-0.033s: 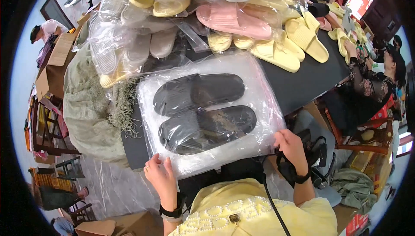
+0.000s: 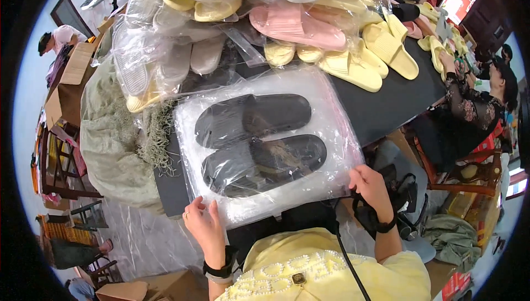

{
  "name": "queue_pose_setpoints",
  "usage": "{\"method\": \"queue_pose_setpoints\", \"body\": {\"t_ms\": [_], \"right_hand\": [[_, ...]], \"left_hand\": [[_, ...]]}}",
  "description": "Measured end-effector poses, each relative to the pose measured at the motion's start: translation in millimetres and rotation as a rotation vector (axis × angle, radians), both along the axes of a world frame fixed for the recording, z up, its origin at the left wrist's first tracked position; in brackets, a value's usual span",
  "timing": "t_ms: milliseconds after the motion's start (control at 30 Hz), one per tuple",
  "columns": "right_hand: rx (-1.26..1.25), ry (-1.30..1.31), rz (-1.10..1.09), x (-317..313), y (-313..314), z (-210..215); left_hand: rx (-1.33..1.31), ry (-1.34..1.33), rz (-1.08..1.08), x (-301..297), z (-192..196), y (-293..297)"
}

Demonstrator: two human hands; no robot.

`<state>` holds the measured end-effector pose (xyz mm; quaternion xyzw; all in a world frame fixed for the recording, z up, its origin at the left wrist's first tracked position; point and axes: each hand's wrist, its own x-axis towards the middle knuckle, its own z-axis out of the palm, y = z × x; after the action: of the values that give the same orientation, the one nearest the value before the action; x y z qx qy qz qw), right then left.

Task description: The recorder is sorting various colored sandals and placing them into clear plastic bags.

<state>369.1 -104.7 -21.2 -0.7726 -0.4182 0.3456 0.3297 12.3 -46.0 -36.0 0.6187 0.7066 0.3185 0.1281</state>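
Apparently, the right hand is pinching the near right corner of a clear plastic bag, its thumb lying against curled fingers. The left hand is meeting the near left corner with thumb and forefinger standing apart; whether film is lying caught between them, I cannot tell. Between the hands, the bag is lying flat along the near edge of a dark table, and two black slippers are showing through it, one beyond the other. Whether one bag or several layers are making the white sheen beneath, I cannot tell.

Judging by looks, the film is probably being thin, slick and easily creased, so it is likely giving little purchase under a flat palm; its corners are offering the surest hold. The slippers are likely being light, springy and hard to break, with their broad straps giving a firm grasp through the plastic.

Further out, bagged grey slippers, a pink slipper and yellow slippers are crowding the far side. A fringed greenish cloth is bulging at the left, and a co-worker is sitting at the right.
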Motion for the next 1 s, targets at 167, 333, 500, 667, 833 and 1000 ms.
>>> {"method": "queue_pose_setpoints", "body": {"t_ms": [167,333,500,667,833,1000], "right_hand": [[0.001,-0.124,0.060,-2.4,4.5,12.2],[-0.078,-0.278,0.015,4.9,-5.0,13.2],[-0.251,0.097,0.183,1.6,-2.9,20.8],[0.140,0.036,-0.041,21.0,3.1,23.9],[0.096,0.072,-0.039,28.9,9.1,10.9],[0.133,0.150,-0.048,25.9,7.9,11.4]], "left_hand": [[-0.070,-0.133,0.067,-2.5,2.0,6.2],[-0.044,-0.309,0.048,-9.0,2.5,8.5],[-0.053,-0.386,0.000,-8.0,7.8,11.7],[-0.091,-0.487,0.034,-15.8,5.2,13.3],[-0.097,-0.369,0.022,-18.2,-0.2,11.0],[0.009,-0.058,-0.023,-19.9,1.6,12.9]]}}
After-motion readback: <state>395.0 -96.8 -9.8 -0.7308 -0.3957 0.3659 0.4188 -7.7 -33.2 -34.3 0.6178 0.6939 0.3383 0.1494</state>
